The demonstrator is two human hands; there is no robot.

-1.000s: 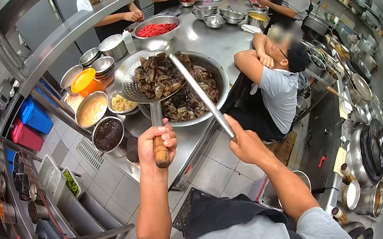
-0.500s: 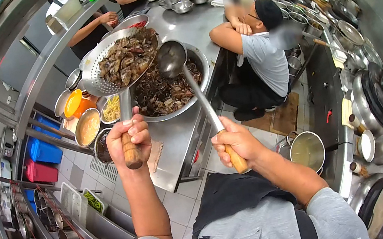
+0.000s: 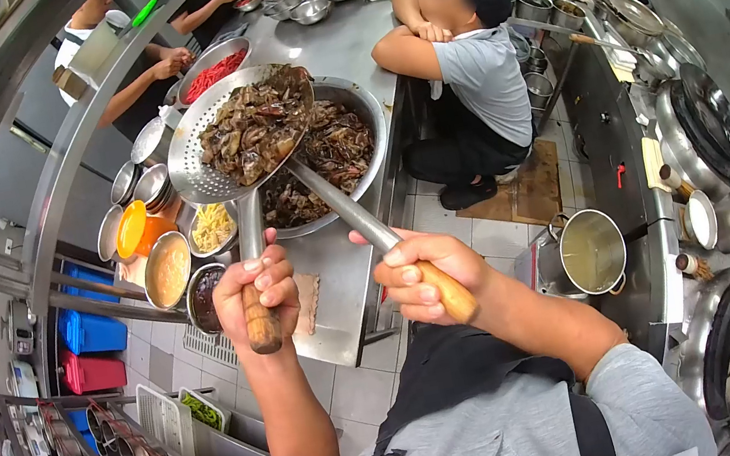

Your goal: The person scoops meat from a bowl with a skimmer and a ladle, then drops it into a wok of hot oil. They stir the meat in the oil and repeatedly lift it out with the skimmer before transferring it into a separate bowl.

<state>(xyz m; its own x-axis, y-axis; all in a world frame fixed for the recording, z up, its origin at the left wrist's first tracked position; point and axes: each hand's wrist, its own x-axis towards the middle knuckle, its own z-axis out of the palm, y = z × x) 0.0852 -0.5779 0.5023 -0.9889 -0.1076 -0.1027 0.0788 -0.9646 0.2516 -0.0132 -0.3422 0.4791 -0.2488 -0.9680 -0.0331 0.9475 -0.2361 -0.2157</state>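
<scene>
My left hand is wrapped round the wooden handle of a large perforated strainer. Dark, glossy cooked pieces, perhaps meat, lie heaped in it. My right hand grips the wooden-ended handle of a steel ladle. Its shaft runs up to the strainer's right edge, and its bowl is hidden behind the strainer. Below and behind both tools stands a wide metal basin holding more of the same dark food.
The basin rests on a steel counter. At its left are a bowl of yellow strips, a pot of orange sauce and an orange bowl. A person crouches at the right. A tall pot stands nearby.
The ladle's bowl has gone from plain view above the basin to behind the strainer. My right hand has shifted slightly left. The strainer stays raised with its load.
</scene>
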